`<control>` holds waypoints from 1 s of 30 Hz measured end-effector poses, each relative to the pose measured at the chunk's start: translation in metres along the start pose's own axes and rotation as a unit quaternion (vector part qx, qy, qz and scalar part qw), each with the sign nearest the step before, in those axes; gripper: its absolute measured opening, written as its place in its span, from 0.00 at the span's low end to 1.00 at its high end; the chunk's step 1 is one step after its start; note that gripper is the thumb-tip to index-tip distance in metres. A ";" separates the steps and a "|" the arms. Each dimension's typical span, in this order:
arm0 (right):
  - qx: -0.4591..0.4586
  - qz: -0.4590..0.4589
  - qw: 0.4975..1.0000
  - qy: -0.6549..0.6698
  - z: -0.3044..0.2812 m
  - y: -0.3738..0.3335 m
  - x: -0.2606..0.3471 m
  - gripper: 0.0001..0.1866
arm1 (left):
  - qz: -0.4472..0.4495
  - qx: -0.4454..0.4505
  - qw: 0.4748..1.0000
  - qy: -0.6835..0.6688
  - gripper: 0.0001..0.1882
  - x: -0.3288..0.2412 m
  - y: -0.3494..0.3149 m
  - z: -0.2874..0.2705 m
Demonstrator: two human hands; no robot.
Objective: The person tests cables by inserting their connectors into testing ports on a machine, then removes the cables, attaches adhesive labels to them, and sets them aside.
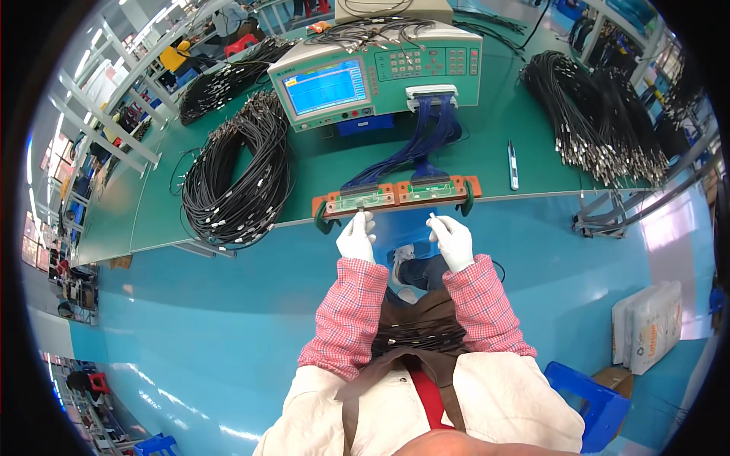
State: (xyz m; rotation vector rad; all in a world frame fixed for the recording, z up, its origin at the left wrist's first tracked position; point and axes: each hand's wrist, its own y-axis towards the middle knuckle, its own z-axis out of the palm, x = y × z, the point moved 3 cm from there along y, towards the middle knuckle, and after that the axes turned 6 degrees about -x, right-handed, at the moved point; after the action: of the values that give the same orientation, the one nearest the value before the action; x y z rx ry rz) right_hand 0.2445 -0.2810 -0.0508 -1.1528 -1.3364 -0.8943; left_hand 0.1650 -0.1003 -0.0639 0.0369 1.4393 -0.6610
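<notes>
My left hand (356,239), in a white glove, is closed in a pinch at the front edge of the left green circuit board (360,201). A small connector end shows at its fingertips, against the board. My right hand (453,242), gloved too, pinches a small pale cable connector (433,216) just in front of the right circuit board (430,189), apart from it. Both boards sit on an orange-brown test fixture (396,195) clamped to the table edge. Blue wires (433,137) run from the boards up to the tester (380,72), whose screen is lit.
Coiled black cables (199,178) lie left of the fixture, and more cable bundles (582,114) hang over the right edge. A pen-like tool (512,166) rests on the green table (487,163). Cables (418,334) lie across my lap. A blue stool (585,403) stands at lower right.
</notes>
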 end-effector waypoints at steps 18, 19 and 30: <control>-0.009 0.231 0.956 0.180 0.005 0.028 0.005 0.10 | 0.050 0.019 0.993 0.105 0.16 -0.003 0.005 -0.069; -0.010 0.232 0.956 0.179 0.004 0.028 0.004 0.10 | 0.051 0.003 0.992 0.113 0.15 -0.001 0.003 -0.082; -0.105 0.193 0.934 0.281 0.013 0.028 0.000 0.07 | 0.004 -0.125 0.971 0.202 0.15 0.071 0.022 -0.240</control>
State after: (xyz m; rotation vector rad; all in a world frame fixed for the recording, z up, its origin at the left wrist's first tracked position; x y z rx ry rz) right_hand 0.2678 -0.2620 -0.0555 -1.1506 -0.5356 -0.9883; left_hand -0.0421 -0.0122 -0.1759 -0.0216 1.9070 -0.4746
